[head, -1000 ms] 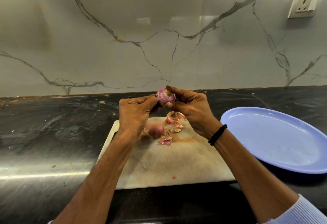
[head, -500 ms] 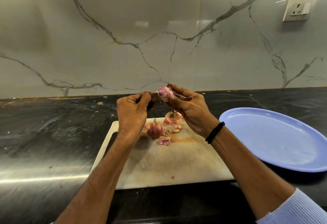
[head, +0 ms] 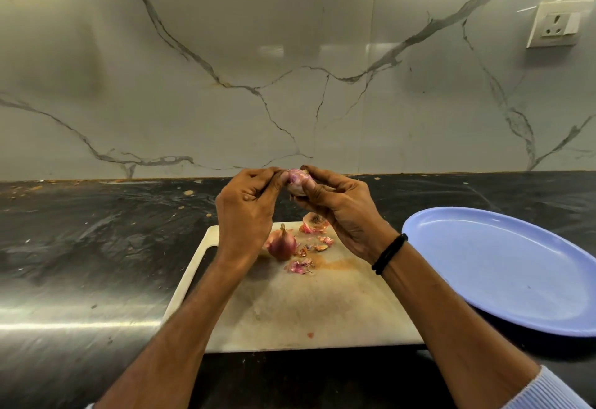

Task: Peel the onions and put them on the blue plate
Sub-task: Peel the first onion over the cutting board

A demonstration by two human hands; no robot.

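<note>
Above the cutting board [head: 290, 312], the right hand [head: 343, 211] grips an onion [head: 297, 181] and the left hand [head: 246, 211] pinches its skin. A second onion [head: 283, 244] lies on the board among peels [head: 300, 266].

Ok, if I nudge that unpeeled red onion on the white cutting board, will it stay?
The unpeeled red onion is rounded and stands stem-up, so a nudge would probably tip and roll it on the white cutting board. Its papery skin, like the loose peels beside it, may tear when gripped.
</note>
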